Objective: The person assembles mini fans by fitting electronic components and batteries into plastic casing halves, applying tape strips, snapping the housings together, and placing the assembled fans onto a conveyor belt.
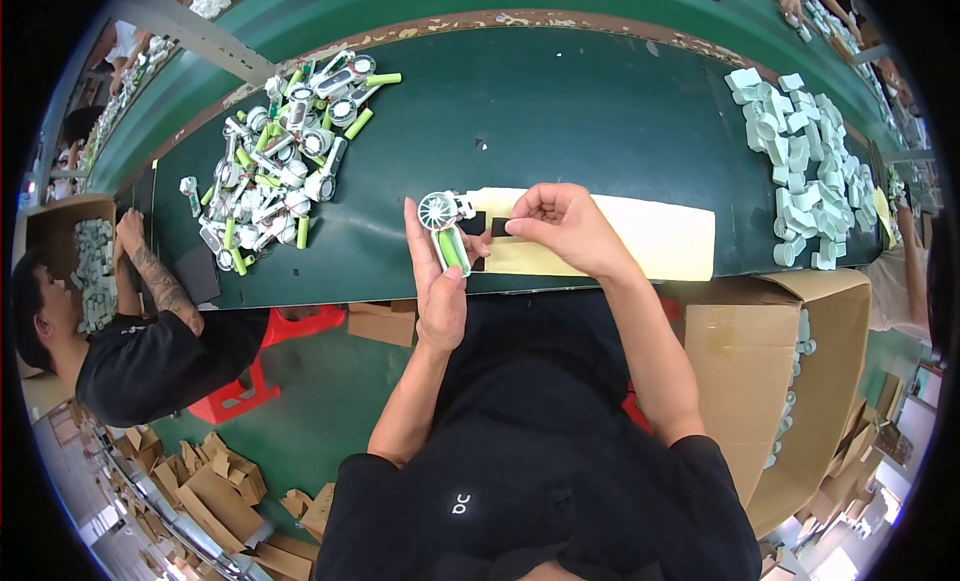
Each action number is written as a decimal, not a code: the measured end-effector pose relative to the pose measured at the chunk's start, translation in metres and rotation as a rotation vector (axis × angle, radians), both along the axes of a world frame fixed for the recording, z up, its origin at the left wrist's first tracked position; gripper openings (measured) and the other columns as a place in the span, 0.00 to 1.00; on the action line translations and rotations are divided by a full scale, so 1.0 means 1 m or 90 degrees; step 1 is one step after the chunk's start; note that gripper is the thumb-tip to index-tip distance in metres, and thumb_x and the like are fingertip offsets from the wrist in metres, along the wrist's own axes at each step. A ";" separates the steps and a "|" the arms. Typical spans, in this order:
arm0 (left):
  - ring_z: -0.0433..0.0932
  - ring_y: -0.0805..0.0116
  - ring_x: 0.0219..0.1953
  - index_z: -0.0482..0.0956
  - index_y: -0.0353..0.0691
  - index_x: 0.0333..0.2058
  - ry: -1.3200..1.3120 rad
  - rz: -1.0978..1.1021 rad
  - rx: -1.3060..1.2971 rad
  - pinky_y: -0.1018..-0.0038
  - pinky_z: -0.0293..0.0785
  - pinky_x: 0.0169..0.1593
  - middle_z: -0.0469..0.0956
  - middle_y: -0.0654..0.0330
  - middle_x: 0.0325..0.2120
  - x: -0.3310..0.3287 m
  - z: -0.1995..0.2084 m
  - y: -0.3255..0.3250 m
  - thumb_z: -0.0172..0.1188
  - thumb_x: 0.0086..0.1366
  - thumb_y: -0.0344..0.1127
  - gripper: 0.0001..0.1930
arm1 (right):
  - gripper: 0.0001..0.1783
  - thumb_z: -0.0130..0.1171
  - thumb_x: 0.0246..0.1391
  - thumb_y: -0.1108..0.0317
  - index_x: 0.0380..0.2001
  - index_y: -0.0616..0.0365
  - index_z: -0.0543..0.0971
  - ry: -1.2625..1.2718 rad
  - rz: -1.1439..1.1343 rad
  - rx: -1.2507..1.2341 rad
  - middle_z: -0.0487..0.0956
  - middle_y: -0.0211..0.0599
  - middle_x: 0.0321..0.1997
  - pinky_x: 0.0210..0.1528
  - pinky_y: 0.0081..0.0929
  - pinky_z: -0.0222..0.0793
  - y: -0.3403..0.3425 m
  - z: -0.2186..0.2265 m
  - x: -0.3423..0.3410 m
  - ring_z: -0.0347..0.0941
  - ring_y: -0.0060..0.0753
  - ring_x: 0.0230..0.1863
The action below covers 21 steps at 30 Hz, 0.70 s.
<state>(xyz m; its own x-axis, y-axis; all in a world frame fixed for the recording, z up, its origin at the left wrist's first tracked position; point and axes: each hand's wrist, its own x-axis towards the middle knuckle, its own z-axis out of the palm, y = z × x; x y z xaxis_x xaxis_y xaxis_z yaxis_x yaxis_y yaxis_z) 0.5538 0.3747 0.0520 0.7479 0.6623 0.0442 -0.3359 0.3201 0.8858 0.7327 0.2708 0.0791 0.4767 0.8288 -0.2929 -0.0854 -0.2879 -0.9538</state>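
My left hand (pixel 435 281) is closed round a small handheld fan body (pixel 437 212), white with a round slotted head. Its handle is uncovered, and a green battery cell (pixel 449 248) lies inside. Between the thumb and fingers of my right hand (pixel 565 226) is a small black pad (pixel 501 226), pinched just right of the fan. Beneath that hand lies a pale yellow backing sheet (pixel 655 236), with more black pieces (pixel 478 225) at its left end, partly hidden by my left fingers.
Fan assemblies with green cells (pixel 290 151) form a pile at the left. Pale green plastic shells (pixel 810 171) are heaped at the right of the dark table (pixel 560 101). An open cardboard box (pixel 745 381) stands below the right edge. A co-worker (pixel 150 351) sits at the left near a red stool (pixel 235 396).
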 end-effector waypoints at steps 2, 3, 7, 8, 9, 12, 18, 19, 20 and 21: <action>0.75 0.60 0.46 0.31 0.42 0.78 0.004 0.008 -0.025 0.46 0.66 0.70 0.67 0.55 0.47 -0.001 -0.002 0.001 0.57 0.63 0.41 0.54 | 0.05 0.69 0.59 0.75 0.35 0.60 0.81 0.148 -0.011 0.066 0.81 0.24 0.33 0.42 0.16 0.73 -0.004 0.008 0.006 0.76 0.14 0.36; 0.75 0.60 0.46 0.31 0.42 0.78 0.004 0.011 -0.024 0.46 0.66 0.70 0.67 0.55 0.47 -0.001 -0.002 0.001 0.57 0.63 0.41 0.54 | 0.05 0.69 0.59 0.75 0.35 0.60 0.81 0.147 -0.008 0.067 0.81 0.24 0.33 0.42 0.16 0.73 -0.009 0.014 0.008 0.76 0.14 0.36; 0.71 0.65 0.40 0.32 0.42 0.79 -0.010 -0.012 -0.020 0.59 0.75 0.55 0.68 0.54 0.49 0.001 0.009 -0.003 0.58 0.62 0.42 0.54 | 0.07 0.71 0.57 0.76 0.36 0.61 0.81 0.111 -0.018 0.152 0.81 0.26 0.36 0.41 0.18 0.71 -0.021 0.056 0.004 0.75 0.15 0.36; 0.71 0.65 0.39 0.32 0.42 0.79 -0.008 -0.021 -0.003 0.62 0.75 0.50 0.68 0.54 0.49 0.000 0.011 -0.001 0.58 0.62 0.42 0.54 | 0.07 0.71 0.56 0.77 0.35 0.61 0.81 -0.036 -0.010 0.156 0.81 0.26 0.35 0.40 0.19 0.70 -0.019 0.075 0.002 0.74 0.17 0.36; 0.71 0.66 0.38 0.32 0.42 0.79 -0.007 -0.030 0.015 0.65 0.74 0.45 0.68 0.54 0.50 0.000 0.013 0.001 0.58 0.62 0.42 0.54 | 0.08 0.71 0.56 0.77 0.35 0.62 0.80 -0.183 -0.002 0.157 0.80 0.27 0.34 0.39 0.20 0.69 -0.017 0.085 0.001 0.73 0.18 0.35; 0.71 0.68 0.37 0.32 0.42 0.79 -0.002 -0.048 0.033 0.70 0.71 0.40 0.69 0.54 0.51 0.002 0.022 0.000 0.59 0.62 0.44 0.55 | 0.17 0.73 0.52 0.77 0.43 0.60 0.79 -0.337 0.010 0.272 0.80 0.32 0.41 0.39 0.24 0.68 -0.011 0.090 0.001 0.73 0.25 0.38; 0.72 0.73 0.37 0.34 0.42 0.79 0.018 -0.092 -0.035 0.78 0.69 0.35 0.71 0.55 0.55 0.005 0.049 -0.005 0.62 0.59 0.48 0.58 | 0.48 0.76 0.49 0.78 0.70 0.57 0.62 -0.428 0.036 0.325 0.81 0.42 0.54 0.50 0.29 0.71 -0.012 0.085 -0.011 0.77 0.34 0.55; 0.72 0.73 0.37 0.34 0.42 0.79 0.018 -0.089 -0.034 0.78 0.69 0.35 0.71 0.55 0.55 0.005 0.053 -0.005 0.62 0.59 0.48 0.58 | 0.48 0.76 0.49 0.78 0.70 0.57 0.62 -0.427 0.039 0.327 0.81 0.42 0.54 0.50 0.29 0.71 -0.013 0.082 -0.012 0.77 0.34 0.55; 0.72 0.73 0.37 0.34 0.42 0.79 0.020 -0.091 -0.038 0.79 0.69 0.36 0.71 0.55 0.55 0.005 0.058 -0.005 0.63 0.59 0.49 0.58 | 0.51 0.75 0.49 0.78 0.72 0.57 0.58 -0.385 -0.018 0.339 0.81 0.42 0.54 0.56 0.32 0.71 -0.014 0.076 -0.013 0.78 0.35 0.55; 0.73 0.73 0.37 0.34 0.42 0.79 0.023 -0.093 -0.041 0.81 0.69 0.36 0.71 0.55 0.55 0.006 0.062 -0.006 0.63 0.59 0.49 0.59 | 0.53 0.75 0.49 0.79 0.73 0.58 0.54 -0.341 -0.075 0.350 0.81 0.43 0.53 0.61 0.34 0.71 -0.015 0.070 -0.015 0.78 0.36 0.56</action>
